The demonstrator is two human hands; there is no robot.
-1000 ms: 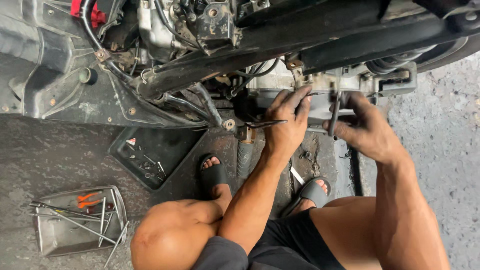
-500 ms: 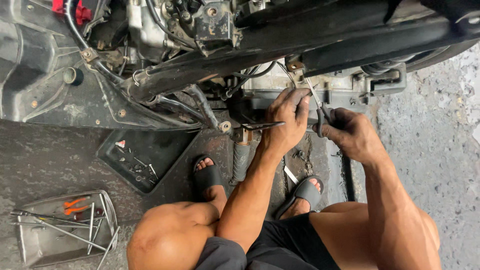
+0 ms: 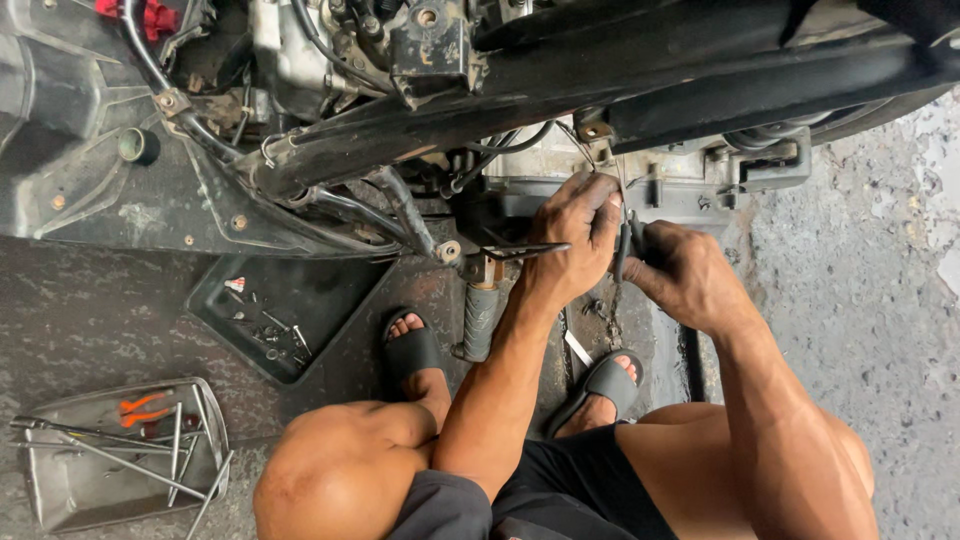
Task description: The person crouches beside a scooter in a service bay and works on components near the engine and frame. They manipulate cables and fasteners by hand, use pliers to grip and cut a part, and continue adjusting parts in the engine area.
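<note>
I squat beside a stripped motorcycle (image 3: 420, 130), its black frame tubes and engine exposed. My left hand (image 3: 575, 235) presses against the engine case near a small metal bracket (image 3: 525, 250) and pinches a thin wire or spring (image 3: 600, 165). Just to its right, my right hand (image 3: 675, 275) grips the dark handles of a pair of pliers (image 3: 627, 240), whose jaws point up toward that wire. The two hands almost touch. A grey rubber footpeg (image 3: 480, 320) hangs below the left wrist.
A black plastic cover (image 3: 330, 300) lies on the wet ground holding several screws. At lower left, a metal tray (image 3: 60, 490) carries long rods and orange-handled pliers (image 3: 140, 410). My sandalled feet (image 3: 415, 350) rest under the engine. Rough concrete (image 3: 860, 280) lies to the right.
My right hand has moved left and up, closing in on the left hand, with the pliers now raised to the wire. The view shifted slightly left.
</note>
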